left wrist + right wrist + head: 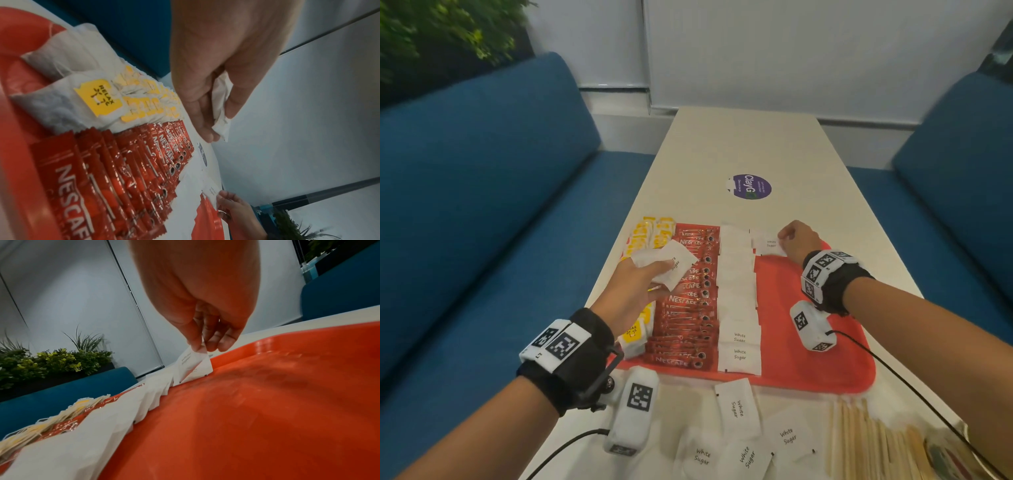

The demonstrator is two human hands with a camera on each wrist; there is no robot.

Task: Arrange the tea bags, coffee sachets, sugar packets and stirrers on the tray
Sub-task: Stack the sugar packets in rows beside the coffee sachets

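Note:
The red tray (808, 346) holds a column of yellow-tagged tea bags (635, 332), a column of red Nescafe sachets (690, 308) and a column of white sugar packets (738, 294). My left hand (650, 281) hovers over the sachets and grips a small stack of sugar packets (666, 262), also seen as packets (221, 112) between thumb and fingers. At the tray's far end my right hand (796, 240) pinches one sugar packet (768, 244), tilted with its lower edge on the tray (267, 402); that packet (192, 366) stands beside the column's far end.
Several loose sugar packets (738, 407) and wooden stirrers (873, 442) lie on the white table (739, 144) in front of the tray. A purple round sticker (751, 186) sits farther back. Blue sofas (482, 192) flank the table on both sides.

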